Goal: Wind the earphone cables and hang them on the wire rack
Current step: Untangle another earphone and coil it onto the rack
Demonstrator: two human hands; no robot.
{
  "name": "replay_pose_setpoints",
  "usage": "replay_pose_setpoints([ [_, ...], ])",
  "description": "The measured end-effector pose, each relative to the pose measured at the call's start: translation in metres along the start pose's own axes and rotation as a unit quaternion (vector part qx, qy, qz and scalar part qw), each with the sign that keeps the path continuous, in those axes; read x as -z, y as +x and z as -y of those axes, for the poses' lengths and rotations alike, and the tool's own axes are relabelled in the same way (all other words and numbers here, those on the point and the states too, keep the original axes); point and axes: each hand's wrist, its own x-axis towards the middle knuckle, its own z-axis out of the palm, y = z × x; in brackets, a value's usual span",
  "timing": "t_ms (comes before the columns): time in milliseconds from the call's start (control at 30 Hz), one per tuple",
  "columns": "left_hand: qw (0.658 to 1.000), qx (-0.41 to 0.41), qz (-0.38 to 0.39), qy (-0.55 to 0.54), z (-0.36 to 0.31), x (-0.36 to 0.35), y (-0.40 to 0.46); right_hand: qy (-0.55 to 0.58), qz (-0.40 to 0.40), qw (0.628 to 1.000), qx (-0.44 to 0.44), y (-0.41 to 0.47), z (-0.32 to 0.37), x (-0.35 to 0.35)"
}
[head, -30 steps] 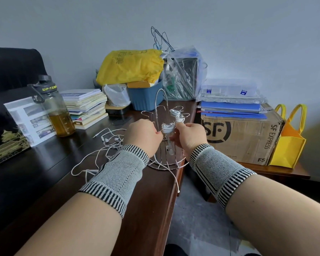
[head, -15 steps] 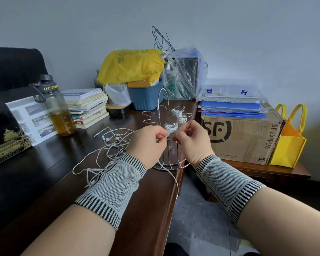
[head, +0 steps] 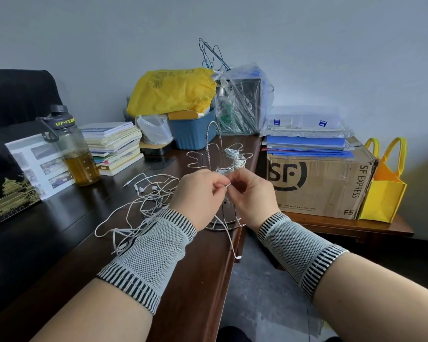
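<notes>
Both hands have drawn back toward the body from the rack (head: 223, 183) and now meet in front of it. Loose cables (head: 143, 201) lie tangled on the desk (head: 59, 233), left of the rack. Left hand (head: 198, 196) and right hand (head: 251, 193) each pinch one cable (head: 229, 185) between curled fingers; its short held span runs roughly left to right, and its free tail (head: 231, 240) hangs down past the desk edge. Two wound bundles (head: 235, 156) already hang on the rack's right hooks.

Risks: the hanging tail may snag the rack base and tip it; a slack pinch lets the winding unravel.
</notes>
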Motion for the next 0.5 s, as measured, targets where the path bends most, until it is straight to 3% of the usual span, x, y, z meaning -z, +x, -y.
replay_pose_setpoints([
  [100, 0.996, 0.054, -0.002, -0.068, -0.002, 0.005, -0.001, 0.019, -0.010, 0.999, -0.035, 0.001, -0.001, 0.000],
  [300, 0.987, 0.082, 0.066, -0.123, 0.016, 0.011, -0.003, 0.213, -0.016, 0.963, -0.162, 0.007, 0.002, 0.001],
  [500, 0.957, 0.120, -0.014, -0.265, 0.011, 0.012, 0.002, 0.310, -0.010, 0.920, -0.240, 0.012, 0.000, 0.002],
])
